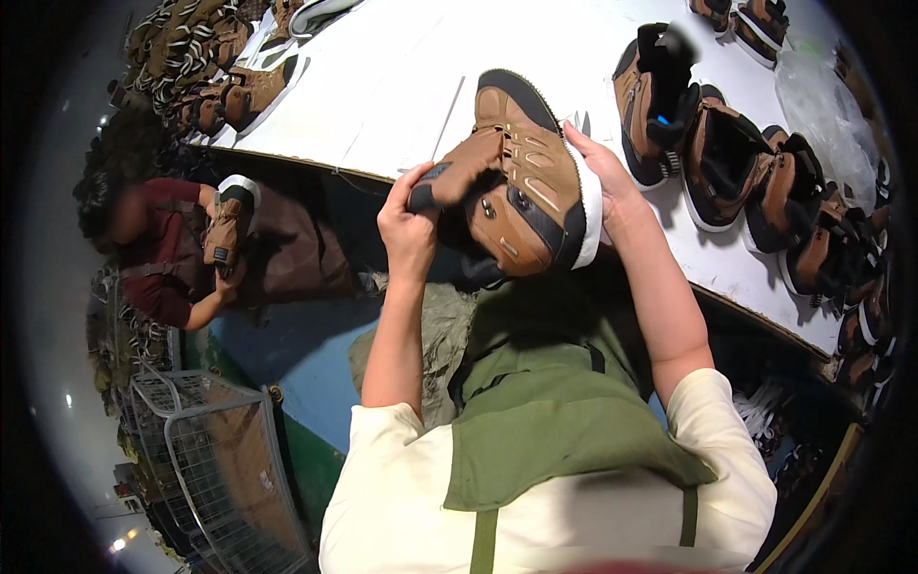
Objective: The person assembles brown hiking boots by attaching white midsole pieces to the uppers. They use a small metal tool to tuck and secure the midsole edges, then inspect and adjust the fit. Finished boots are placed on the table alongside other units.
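Held up in front of me is a brown and black boot [535, 177], its toe pointing away and its white sole edge turned to the right. My left hand [409, 228] is closed on the upper flap at the boot's left side, thumb on top. My right hand [606, 177] grips the boot along its sole edge, and most of its fingers are hidden beneath. The laces are not in the eyelets that I can see. Just beyond my right fingertips, a pointed metal tool [584, 124], perhaps scissors, lies partly hidden on the white table [382, 91].
Several brown and black boots [722, 158] stand along the table's right side beside a clear plastic bag [824, 100]. More footwear [253, 96] lies at the far left. A co-worker [158, 253] there holds a similar boot [229, 225]. A wire cart [220, 459] stands at lower left.
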A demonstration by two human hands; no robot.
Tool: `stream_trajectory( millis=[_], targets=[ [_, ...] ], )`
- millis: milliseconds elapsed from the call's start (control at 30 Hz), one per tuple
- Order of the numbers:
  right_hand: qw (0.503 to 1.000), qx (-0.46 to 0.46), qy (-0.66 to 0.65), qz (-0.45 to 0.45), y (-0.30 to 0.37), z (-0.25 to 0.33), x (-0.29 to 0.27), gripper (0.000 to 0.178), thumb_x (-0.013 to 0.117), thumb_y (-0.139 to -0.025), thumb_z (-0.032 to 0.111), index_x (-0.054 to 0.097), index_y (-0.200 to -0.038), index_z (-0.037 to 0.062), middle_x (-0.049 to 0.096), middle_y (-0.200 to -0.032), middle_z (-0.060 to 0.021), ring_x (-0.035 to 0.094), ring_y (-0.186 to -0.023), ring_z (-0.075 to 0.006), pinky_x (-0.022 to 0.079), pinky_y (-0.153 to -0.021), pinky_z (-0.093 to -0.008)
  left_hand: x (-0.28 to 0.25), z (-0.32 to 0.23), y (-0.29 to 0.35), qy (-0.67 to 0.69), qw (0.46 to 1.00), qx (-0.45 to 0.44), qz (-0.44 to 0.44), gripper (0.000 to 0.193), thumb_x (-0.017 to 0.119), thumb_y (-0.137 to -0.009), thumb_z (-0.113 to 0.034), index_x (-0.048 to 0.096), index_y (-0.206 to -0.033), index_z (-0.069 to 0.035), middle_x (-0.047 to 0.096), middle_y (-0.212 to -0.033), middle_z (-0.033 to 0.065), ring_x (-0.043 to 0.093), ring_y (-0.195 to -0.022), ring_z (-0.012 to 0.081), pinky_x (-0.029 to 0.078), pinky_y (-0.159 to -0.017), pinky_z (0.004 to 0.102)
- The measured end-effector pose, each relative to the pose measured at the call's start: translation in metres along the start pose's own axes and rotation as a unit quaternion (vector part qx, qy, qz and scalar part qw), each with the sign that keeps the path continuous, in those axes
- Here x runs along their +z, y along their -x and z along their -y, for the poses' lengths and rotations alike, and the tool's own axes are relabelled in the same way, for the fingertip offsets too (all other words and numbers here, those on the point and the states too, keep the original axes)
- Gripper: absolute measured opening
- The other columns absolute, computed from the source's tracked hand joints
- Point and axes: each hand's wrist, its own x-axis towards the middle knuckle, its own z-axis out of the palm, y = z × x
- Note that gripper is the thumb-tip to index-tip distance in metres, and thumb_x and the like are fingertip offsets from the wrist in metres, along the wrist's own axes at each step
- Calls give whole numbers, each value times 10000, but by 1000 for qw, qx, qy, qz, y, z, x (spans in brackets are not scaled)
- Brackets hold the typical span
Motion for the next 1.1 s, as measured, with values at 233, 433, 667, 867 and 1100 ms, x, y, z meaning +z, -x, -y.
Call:
stream_trajectory(
  millis=[233,433,667,867,1100],
  targets=[
    [936,-270,183,-132,45,-29,-16,470,465,-1001,390,594,-1118,-46,678,-975,-95,662,-874,-161,538,-732,-283,24,-1,-39,85,993,-78,-15,168,658,-854,-23,676,-1007,44,643,-790,12,569,-687,61,472,-598,221],
    [922,-331,63,-192,72,-33,25,397,475,-979,487,614,-1044,121,612,-774,47,424,-516,-43,294,-441,-193,34,-26,-73,-9,998,-65,5,219,704,-835,-175,680,-798,40,570,-563,8,507,-514,57,412,-467,235],
    [807,-462,358,-91,97,3,83,191,725,-872,189,667,-977,41,548,-689,80,421,-533,-3,275,-481,-166,20,-39,-118,65,989,-68,115,182,697,-781,-138,672,-747,39,548,-549,1,467,-454,56,354,-409,226],
    [846,-480,218,-81,96,-10,97,104,692,-872,71,672,-970,43,679,-819,-11,608,-632,-66,456,-535,-193,1,-74,-114,-26,963,-166,212,209,721,-790,-188,649,-739,1,492,-511,-12,421,-399,63,309,-373,228],
    [882,-453,115,-58,96,-12,94,75,630,-898,8,666,-944,55,682,-905,-36,640,-804,-100,509,-754,-241,-8,-69,-103,2,927,-233,295,201,601,-839,-173,625,-807,24,559,-540,41,514,-388,98,333,-333,220]
  ],
)
